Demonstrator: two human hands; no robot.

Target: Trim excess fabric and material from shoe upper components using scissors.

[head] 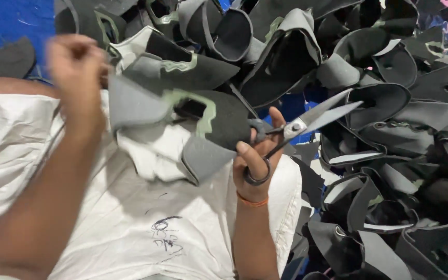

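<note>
Shoe-upper piece [182, 111], a dark grey and black fabric panel with a pale green edge line and a white lining hanging below it, is held up between the two hands over a white sack-like cloth [130, 223] that covers the person's lap. The step in hand looks like trimming this piece: the scissors [294, 127] are lifted off it, blades slightly parted and pointing up and to the right, away from the fabric, so no cut is being made at this instant.

The right hand [255, 155] has its fingers [276, 122] curled closed around the scissor handles, a thumb through the lower ring, while the same hand also presses against the panel's right edge. An orange band sits at that wrist. The left hand [76, 67] is raised and blurred at the panel's upper left corner; it seems closed on the fabric there, though the blur leaves the grip uncertain.

By my judgement the next cut would call for turning the blades back toward the green edge while the left hand keeps the panel taut.

A large heap of similar black uppers [390, 155] lies to the right and behind.
</note>
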